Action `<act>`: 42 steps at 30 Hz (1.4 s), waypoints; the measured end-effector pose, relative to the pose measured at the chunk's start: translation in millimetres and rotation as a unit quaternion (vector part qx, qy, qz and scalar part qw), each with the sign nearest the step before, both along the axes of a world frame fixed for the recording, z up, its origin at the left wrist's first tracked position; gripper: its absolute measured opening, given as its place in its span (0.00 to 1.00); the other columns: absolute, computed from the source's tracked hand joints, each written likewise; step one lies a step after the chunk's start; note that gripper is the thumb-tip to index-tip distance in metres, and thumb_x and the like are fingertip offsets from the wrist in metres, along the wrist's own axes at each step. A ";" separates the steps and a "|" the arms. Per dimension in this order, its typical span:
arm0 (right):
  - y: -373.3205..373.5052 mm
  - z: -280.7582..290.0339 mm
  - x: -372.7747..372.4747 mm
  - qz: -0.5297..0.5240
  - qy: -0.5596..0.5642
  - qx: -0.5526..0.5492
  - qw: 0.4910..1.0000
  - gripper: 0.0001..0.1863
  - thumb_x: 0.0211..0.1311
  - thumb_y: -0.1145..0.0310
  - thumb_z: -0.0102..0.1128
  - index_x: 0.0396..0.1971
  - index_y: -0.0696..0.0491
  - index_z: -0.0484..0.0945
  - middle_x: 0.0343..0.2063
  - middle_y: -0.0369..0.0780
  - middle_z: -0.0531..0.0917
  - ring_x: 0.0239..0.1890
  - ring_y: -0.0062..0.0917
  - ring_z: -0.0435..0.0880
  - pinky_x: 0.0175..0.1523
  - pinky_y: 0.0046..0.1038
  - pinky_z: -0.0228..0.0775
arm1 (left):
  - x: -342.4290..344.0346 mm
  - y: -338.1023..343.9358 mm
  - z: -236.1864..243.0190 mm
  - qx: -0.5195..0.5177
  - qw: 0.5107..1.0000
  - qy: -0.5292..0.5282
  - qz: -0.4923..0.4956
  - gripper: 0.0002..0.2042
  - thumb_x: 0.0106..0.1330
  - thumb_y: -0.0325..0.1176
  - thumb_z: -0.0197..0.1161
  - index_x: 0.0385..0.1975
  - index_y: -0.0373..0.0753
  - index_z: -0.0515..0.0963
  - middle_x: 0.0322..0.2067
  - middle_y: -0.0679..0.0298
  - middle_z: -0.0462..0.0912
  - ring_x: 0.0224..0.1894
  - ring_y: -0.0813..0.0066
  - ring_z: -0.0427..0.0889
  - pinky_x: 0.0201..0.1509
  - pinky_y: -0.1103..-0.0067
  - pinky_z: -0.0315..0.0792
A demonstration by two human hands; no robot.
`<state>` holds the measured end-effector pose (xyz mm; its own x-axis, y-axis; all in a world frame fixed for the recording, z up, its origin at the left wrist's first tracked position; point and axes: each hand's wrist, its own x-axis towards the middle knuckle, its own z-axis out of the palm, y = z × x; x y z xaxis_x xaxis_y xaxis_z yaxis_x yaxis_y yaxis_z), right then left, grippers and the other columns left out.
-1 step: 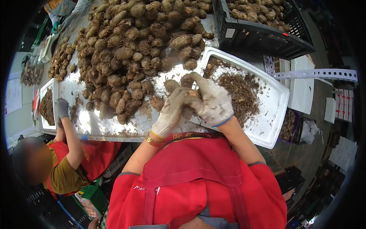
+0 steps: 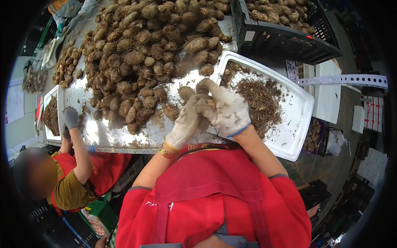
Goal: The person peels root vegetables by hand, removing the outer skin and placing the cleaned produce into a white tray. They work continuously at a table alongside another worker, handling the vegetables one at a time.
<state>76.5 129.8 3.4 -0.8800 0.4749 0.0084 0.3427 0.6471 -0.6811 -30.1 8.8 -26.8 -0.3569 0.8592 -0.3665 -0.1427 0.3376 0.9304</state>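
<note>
Both my hands wear dirty white knitted gloves and meet in front of my chest, over the near edge of the metal table. My left hand (image 2: 188, 122) is closed round a brown taro (image 2: 203, 123), mostly hidden by the fingers. My right hand (image 2: 228, 108) is bent over the same taro from the right, its fingers pressed against it. Just beyond the fingers, loose taros (image 2: 186, 93) lie on the tabletop. A large heap of hairy, soil-covered taros (image 2: 136, 58) spreads to the far left.
A white tray (image 2: 295, 120) with brown root scraps stands at my right. Behind it is a black crate (image 2: 285, 39) full of taros. At left, a co-worker's gloved hand (image 2: 70, 118) works beside another white tray (image 2: 57, 93). A perforated metal bar (image 2: 343, 80) juts out at right.
My right hand has shifted slightly left and up against the left one. The co-worker's gloved hand has moved a little to the right.
</note>
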 end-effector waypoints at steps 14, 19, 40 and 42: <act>0.9 -107.9 -0.1 0.037 0.127 -0.347 0.929 0.23 0.68 0.54 0.45 0.55 0.53 0.71 0.40 0.52 0.79 0.41 0.43 0.80 0.49 0.36 0.72 | 4.3 2.0 -0.9 0.075 0.880 0.468 -0.020 0.09 0.64 0.34 0.57 0.38 0.37 0.75 0.26 0.54 0.80 0.27 0.51 0.80 0.28 0.67 0.74; -5.2 -73.7 -5.6 -0.173 0.040 -0.650 0.739 0.23 0.65 0.63 0.51 0.59 0.50 0.67 0.46 0.45 0.79 0.38 0.34 0.82 0.39 0.35 0.77 | 7.8 -1.5 -43.1 0.083 0.965 0.249 0.006 0.10 0.65 0.34 0.57 0.41 0.38 0.74 0.34 0.59 0.81 0.30 0.68 0.80 0.31 0.76 0.75; -9.3 -7.0 1.9 -0.076 0.127 -0.128 0.981 0.10 0.59 0.67 0.58 0.36 0.57 0.82 0.35 0.42 0.80 0.38 0.30 0.80 0.43 0.28 0.73 | 10.1 -8.9 -30.9 0.036 0.990 0.095 0.095 0.17 0.75 0.41 0.41 0.49 0.34 0.70 0.38 0.62 0.76 0.36 0.81 0.75 0.36 0.85 0.71; -6.1 -12.4 3.0 -0.108 0.108 -0.137 0.979 0.15 0.65 0.61 0.54 0.35 0.58 0.81 0.33 0.43 0.80 0.37 0.32 0.79 0.43 0.28 0.71 | 7.9 -3.3 3.0 0.020 0.996 0.049 0.077 0.13 0.74 0.37 0.45 0.47 0.34 0.70 0.39 0.61 0.74 0.38 0.82 0.75 0.37 0.86 0.72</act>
<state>79.5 123.7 -9.0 -0.7501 0.6607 0.0300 0.2797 0.3580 -0.8908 -22.2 5.4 -23.9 -0.5171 0.8054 -0.2898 -0.0980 0.2806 0.9548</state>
